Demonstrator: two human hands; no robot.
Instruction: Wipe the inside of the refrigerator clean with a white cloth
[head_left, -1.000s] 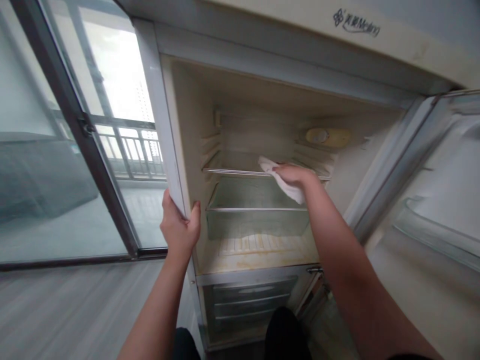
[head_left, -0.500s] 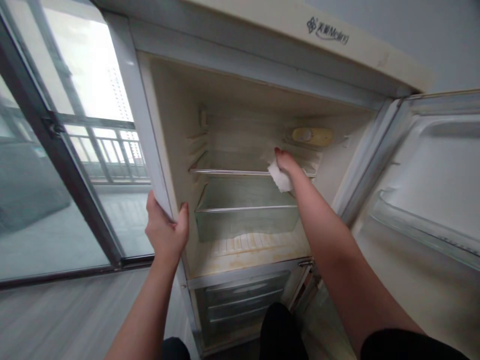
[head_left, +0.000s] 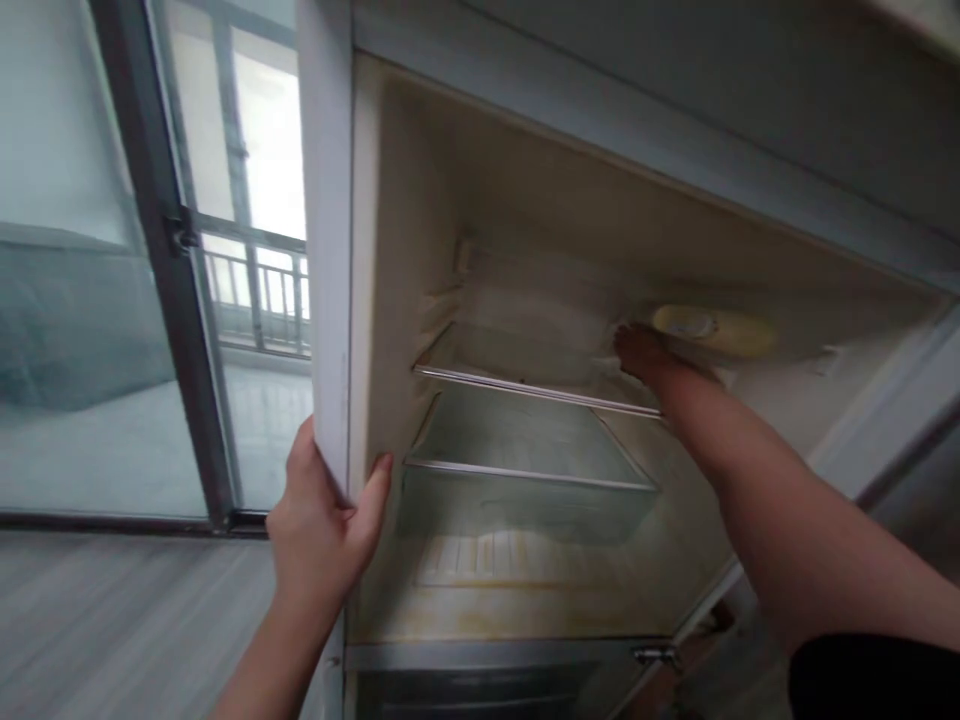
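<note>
My left hand (head_left: 322,515) is wrapped round the left side edge of an open refrigerator (head_left: 330,300), thumb on the inner face and fingers outside. My right hand (head_left: 639,350) reaches deep into the compartment, close to the back wall and above the upper glass shelf (head_left: 517,355). Its fingers are closed on a white paper towel (head_left: 606,368), of which only a small part shows; the hand is dim and slightly blurred. Just to the right of that hand is the yellowish lamp cover (head_left: 712,330).
Below the upper shelf sits a clear drawer (head_left: 525,505) under a second glass shelf (head_left: 525,430). Yellow stains mark the compartment floor (head_left: 517,610). A door hinge (head_left: 656,655) sticks out at lower right. To the left stands a sliding glass door (head_left: 169,230) before a balcony.
My right hand has moved deeper, toward the back wall beside the lamp cover, with the paper towel. My left hand keeps its hold on the edge. The view has come closer and tilted.
</note>
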